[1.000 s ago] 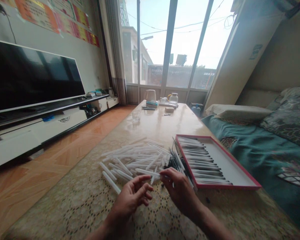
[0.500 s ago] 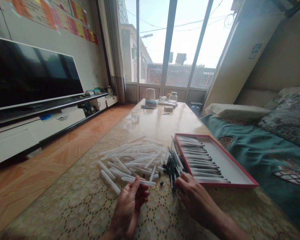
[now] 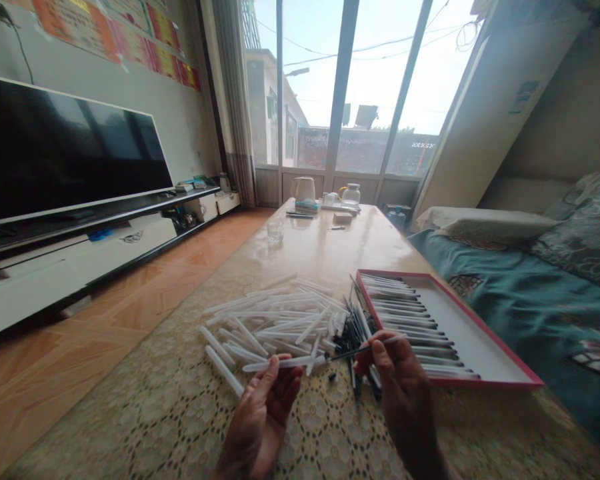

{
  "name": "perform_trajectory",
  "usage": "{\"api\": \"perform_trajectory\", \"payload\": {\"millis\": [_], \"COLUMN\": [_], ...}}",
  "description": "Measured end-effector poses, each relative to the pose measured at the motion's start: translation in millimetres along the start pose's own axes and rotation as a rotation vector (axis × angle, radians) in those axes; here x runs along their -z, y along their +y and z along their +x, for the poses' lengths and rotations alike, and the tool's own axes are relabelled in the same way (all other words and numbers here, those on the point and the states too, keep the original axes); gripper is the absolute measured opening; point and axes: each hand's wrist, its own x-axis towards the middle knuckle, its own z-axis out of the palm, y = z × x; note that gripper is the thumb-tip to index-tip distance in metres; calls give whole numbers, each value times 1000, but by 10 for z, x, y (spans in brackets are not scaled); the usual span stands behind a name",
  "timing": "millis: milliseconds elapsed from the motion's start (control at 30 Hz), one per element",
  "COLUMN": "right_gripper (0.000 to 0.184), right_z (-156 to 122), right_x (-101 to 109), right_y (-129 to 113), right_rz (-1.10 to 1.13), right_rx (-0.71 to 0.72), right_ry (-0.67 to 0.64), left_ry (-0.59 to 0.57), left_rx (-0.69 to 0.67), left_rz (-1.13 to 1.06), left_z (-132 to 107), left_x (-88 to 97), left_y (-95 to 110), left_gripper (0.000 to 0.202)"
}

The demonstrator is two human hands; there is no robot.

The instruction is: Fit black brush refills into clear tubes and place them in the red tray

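My left hand (image 3: 263,413) is closed on a whitish pen barrel (image 3: 303,362), its fingers pinching it near the middle. A thin dark pen refill (image 3: 349,353) is gripped by my right hand (image 3: 400,380), its tip right at the barrel's right end; whether it has entered cannot be made out. Beyond my left hand lies a loose heap of white pen barrels (image 3: 275,323). Dark refills (image 3: 353,327) lie bunched beside my right hand, partly hidden by it. A small black piece (image 3: 332,377) rests on the table between my hands.
A red-rimmed shallow box (image 3: 473,327) on the right holds a row of pens (image 3: 395,303). Farther down the long table (image 3: 180,393) stand a drinking glass (image 3: 275,232), a kettle (image 3: 304,190) and a glass jug (image 3: 351,194). A green-covered sofa (image 3: 460,257) flanks the right side.
My right hand has lifted from the refill bunch with a dark refill and brought it to the barrel's end. My left hand still holds the barrel. The camera view has shifted slightly.
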Motion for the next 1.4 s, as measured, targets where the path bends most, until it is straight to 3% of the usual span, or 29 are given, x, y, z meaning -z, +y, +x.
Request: {"api": "perform_trajectory", "payload": {"millis": [333,433,533,633,733,800,900,1033,1133,1200,1300,1400], "right_gripper": [12,10,9,11,12,15,14,12,14,13,10,24], "right_z": [-76,-122,-154,-109,-22,12,3,-44,-44,-7,114,270], "right_x": [-100,-137,-166,-139,-69,-44,-79,-173,-176,-140,-84,-90], "right_y": [15,34,86,160,224,253,295,370,377,329,220,156], "right_rz": [44,65,67,-102,-429,-624,-795,-883,-804,-633,-300,0], "right_rx": [10,14,29,66,167,228,269,304,287,213,-11,-264], "right_ry": [1,-74,-230,-286,-288,-369,-493,-535,-480,-425,-388,-361], "left_ry": [-45,-61,-104,-94,-37,-31,-92,-209,-260,-282,-299,-310], "left_rx": [13,18,41,105,162,159,112,68,24,0,-12,-16], "left_rz": [12,1,-20,-88,-187,-215,-133,20,49,58,96,151], "left_z": [7,24,31,13,-22,-36,-10,124,236,288,326,325], "left_x": [9,29,32,4,-47,-92,-168,-277,-338,-348,-309,-239], "left_y": [-37,-72,-88,-32,82,147,183,183,214,231,215,175], "left_gripper": [19,19,18,20,24,26,25,16,15,15,11,7]}}
